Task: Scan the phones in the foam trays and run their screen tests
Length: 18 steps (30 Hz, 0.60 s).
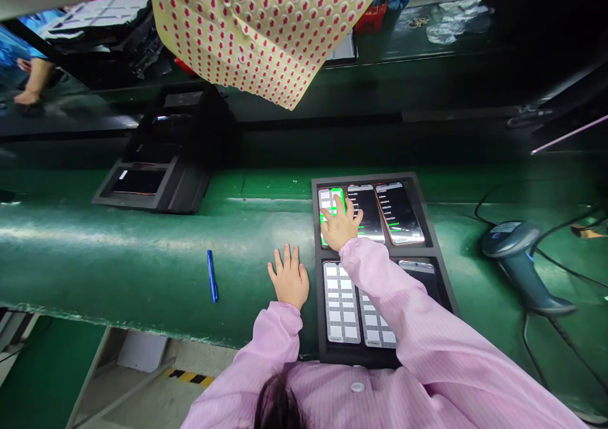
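A black tray (375,251) on the green bench holds several phones in two rows. My right hand (341,226) is over the back-left phone (325,199), whose screen shows green and white blocks; its fingers are spread and it grips nothing. Two phones with dark text screens, a middle one (368,204) and a right one (399,213), lie beside it. In the front row a phone (342,302) shows a white grid, and my right sleeve partly covers the others. My left hand (289,278) lies flat on the bench left of the tray, fingers apart, holding nothing.
A blue pen (211,277) lies left of my left hand. Farther back stands a black stepped holder (178,185) with phones. At the right is a barcode scanner (517,264) with cables. A yellow sheet with red arrows (266,36) hangs above. Another person's hand (29,96) shows at far left.
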{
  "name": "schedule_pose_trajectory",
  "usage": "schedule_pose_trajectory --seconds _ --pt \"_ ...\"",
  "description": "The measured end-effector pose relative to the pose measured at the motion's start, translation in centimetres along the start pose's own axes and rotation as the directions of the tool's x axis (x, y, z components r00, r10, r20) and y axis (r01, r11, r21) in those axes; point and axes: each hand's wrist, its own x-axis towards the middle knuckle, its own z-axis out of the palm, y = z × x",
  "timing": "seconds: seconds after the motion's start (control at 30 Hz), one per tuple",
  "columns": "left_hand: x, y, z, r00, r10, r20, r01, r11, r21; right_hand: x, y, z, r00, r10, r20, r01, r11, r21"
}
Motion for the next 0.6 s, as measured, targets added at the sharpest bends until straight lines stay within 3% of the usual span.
schedule_pose_trajectory --seconds 0.4,0.6 --pt "0.0 0.1 -0.1 1.0 -0.001 0.006 0.001 1.0 0.011 -1.0 0.5 -0.7 0.999 -0.019 0.051 0.02 0.999 -0.025" --pt "0.0 0.0 0.2 1.0 -0.002 0.006 0.002 1.0 0.006 -1.2 1.7 -1.3 0.997 0.071 0.031 -0.07 0.997 -0.019"
